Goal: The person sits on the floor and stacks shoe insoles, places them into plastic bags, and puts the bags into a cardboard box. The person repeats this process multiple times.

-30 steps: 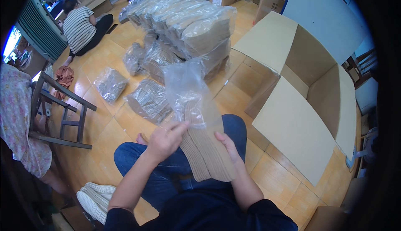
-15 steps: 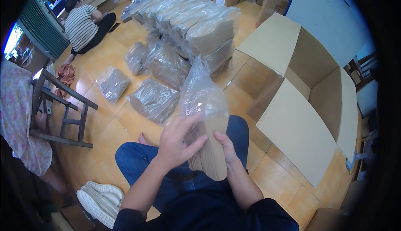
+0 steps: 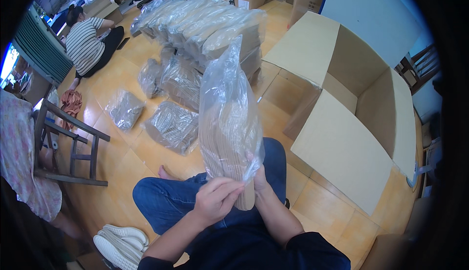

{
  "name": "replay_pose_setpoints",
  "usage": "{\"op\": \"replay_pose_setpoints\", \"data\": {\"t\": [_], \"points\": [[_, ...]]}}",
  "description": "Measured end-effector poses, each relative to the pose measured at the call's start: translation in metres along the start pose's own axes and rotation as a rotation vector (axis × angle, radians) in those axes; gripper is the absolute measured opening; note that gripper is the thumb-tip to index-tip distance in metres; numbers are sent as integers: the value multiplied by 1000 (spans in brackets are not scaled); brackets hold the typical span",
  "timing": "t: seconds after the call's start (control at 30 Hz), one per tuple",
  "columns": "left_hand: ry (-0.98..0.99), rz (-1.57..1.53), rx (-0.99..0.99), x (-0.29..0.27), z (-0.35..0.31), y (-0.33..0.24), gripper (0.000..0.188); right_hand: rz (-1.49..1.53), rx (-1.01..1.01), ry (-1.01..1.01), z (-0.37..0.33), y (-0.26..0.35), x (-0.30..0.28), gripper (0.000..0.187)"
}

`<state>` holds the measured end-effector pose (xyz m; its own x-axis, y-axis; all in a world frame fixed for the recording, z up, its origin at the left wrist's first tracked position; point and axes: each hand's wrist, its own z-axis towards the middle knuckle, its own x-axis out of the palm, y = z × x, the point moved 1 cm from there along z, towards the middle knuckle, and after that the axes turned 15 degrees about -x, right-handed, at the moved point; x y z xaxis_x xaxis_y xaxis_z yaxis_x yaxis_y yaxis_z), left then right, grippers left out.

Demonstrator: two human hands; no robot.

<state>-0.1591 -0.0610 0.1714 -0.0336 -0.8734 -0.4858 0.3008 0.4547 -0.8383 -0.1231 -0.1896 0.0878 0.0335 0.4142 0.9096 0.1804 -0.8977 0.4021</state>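
Observation:
A clear plastic bag (image 3: pixel 228 108) stands upright over my lap, pulled down over a stack of flat brown cardboard pieces (image 3: pixel 244 199). My left hand (image 3: pixel 216 199) pinches the bag's lower edge at the front of the stack. My right hand (image 3: pixel 259 177) grips the stack and bag from behind on the right; its fingers are partly hidden. The bottom end of the cardboard sticks out below the bag. I sit on the floor in blue jeans.
A large open cardboard box (image 3: pixel 361 108) lies on its side at the right. Several filled bags (image 3: pixel 171 126) lie on the orange tile floor, with a bigger pile (image 3: pixel 210 23) behind. A wooden stool (image 3: pixel 68 143) stands left, white shoes (image 3: pixel 119 243) lower left. A person in a striped shirt (image 3: pixel 88 43) sits far left.
The bag and cardboard stack rose from lying flat on my lap to standing upright. The bag has slid further down over the stack, and my left hand moved down to its lower edge.

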Motion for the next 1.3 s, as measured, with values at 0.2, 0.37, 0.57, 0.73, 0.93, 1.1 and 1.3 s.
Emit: {"op": "replay_pose_setpoints", "data": {"t": [0.2, 0.37, 0.57, 0.73, 0.93, 1.1, 1.3], "points": [[-205, 197, 73, -10, 25, 0, 18, 107, -44, 159, 9, -4, 0, 51], [-104, 185, 268, -7, 7, -13, 20, 276, -175, -7, 31, -4, 9, 53], [-14, -23, 128, -12, -23, 6, 19, 305, -201, 32, 44, 1, 10, 53], [117, -493, -12, -4, -39, 18, 19, -56, -284, 46, 33, 20, 20, 52], [-485, -754, -15, -33, 18, 42, 95, -1624, -779, 274, 43, 27, 57, 52], [-234, -1214, -323, -5, 37, 56, 82, -2122, -707, 492, 45, -26, 60, 52], [-102, -1779, -486, 26, 33, 66, 74, -1972, -523, 844, -1, 11, 77, 53]]}}
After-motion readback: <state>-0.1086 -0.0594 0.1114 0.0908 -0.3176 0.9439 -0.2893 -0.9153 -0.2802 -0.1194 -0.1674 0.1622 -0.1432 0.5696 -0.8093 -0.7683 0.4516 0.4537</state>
